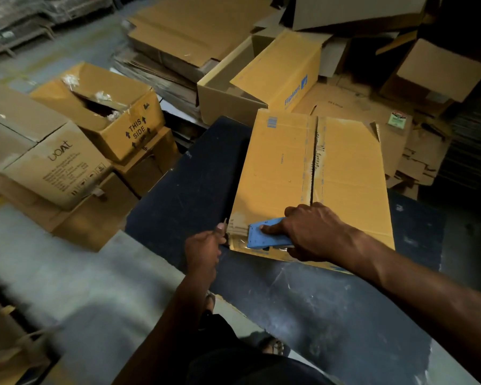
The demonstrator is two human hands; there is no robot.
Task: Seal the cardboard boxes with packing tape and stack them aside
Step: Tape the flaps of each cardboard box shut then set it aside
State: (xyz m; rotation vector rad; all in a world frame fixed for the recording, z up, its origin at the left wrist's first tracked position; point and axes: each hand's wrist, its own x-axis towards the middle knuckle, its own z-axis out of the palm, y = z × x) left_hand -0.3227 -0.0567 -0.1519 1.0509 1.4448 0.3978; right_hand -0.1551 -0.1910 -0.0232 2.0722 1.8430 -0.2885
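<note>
A tan cardboard box lies on a dark table, its two top flaps meeting along a centre seam with old tape marks. My right hand presses a blue tape dispenser against the box's near edge, at the near left corner. My left hand is closed at that same corner, pinching what looks like the tape end between thumb and fingers; the tape itself is hard to make out.
Cardboard boxes are stacked on the floor at the left, one marked "THIS SIDE". An open Flipkart box and flattened cardboard lie behind the table. More flat cardboard lies at the right.
</note>
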